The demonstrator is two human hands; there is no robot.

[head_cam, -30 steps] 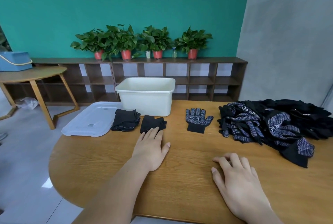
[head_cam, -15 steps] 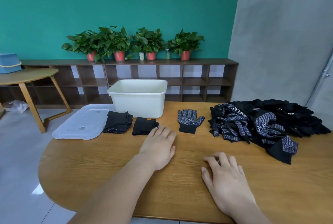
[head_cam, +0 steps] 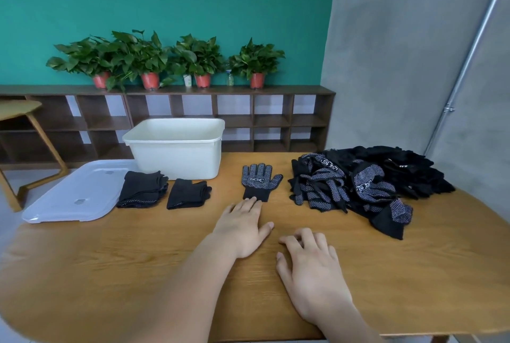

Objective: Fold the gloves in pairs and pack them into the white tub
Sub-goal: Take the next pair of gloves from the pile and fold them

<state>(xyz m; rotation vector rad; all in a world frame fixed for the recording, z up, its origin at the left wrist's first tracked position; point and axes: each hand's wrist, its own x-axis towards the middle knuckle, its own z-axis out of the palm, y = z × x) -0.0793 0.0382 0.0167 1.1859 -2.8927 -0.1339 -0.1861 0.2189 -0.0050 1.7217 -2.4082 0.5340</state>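
While the right hand [head_cam: 311,268] rests on the wooden table [head_cam: 110,260] with fingers loosely bent, holding nothing, the left hand [head_cam: 240,226] lies flat, fingers straight and close together, tips touching the cuff of a single dotted work glove [head_cam: 259,184] spread grip-side up. Left of it lie two folded black bundles [head_cam: 143,189] [head_cam: 187,193], just beside the translucent lid [head_cam: 74,191]. To its right a large tangled glove pile [head_cam: 358,185] waits. Behind stands the white tub [head_cam: 176,146], its contents hidden. By my judgement, the job is barely begun.
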